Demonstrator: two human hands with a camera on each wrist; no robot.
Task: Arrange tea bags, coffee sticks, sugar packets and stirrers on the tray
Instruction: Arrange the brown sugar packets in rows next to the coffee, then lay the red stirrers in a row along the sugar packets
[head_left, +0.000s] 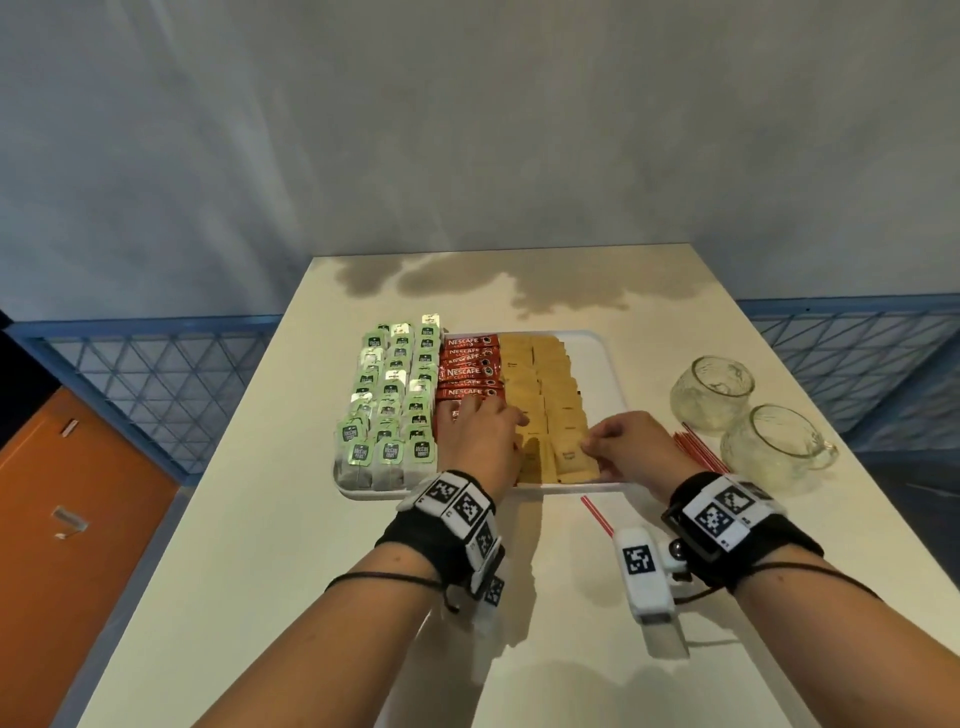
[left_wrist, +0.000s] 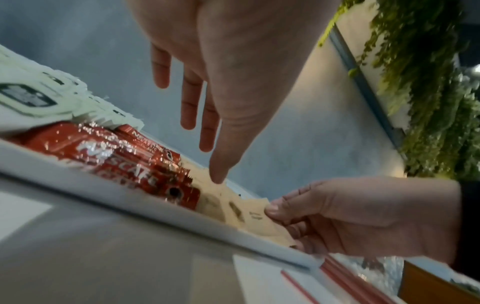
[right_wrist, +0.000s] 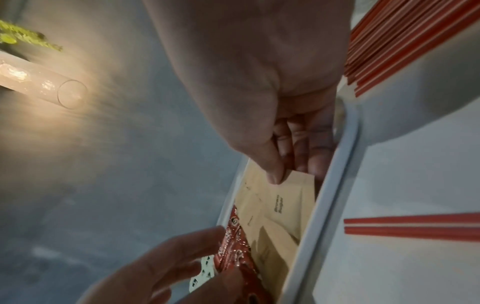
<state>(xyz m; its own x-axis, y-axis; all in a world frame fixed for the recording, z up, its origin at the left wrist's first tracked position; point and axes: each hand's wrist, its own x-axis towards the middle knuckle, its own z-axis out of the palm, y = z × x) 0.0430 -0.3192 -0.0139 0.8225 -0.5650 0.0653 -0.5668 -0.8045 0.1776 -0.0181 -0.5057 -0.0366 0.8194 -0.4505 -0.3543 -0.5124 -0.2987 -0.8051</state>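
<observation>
Right hand (head_left: 631, 441), lower centre of the head view, pinching a brown sugar packet (right_wrist: 291, 197) between thumb and fingers at the near right of the white tray (head_left: 605, 364); left hand (head_left: 480, 436) just left of it, fingers straight and relaxed over the red coffee sticks (head_left: 470, 371), thumb tip down on the sugar. Tea bags (head_left: 389, 405) filling the tray's left; red stirrers (head_left: 701, 449) and two glass mugs (head_left: 748, 421) on the counter (head_left: 260, 519) at right.

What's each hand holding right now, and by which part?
The right hand pinches a brown sugar packet by its near-right corner, thumb on top. The left hand holds nothing; its fingers are straight over the coffee sticks.
</observation>
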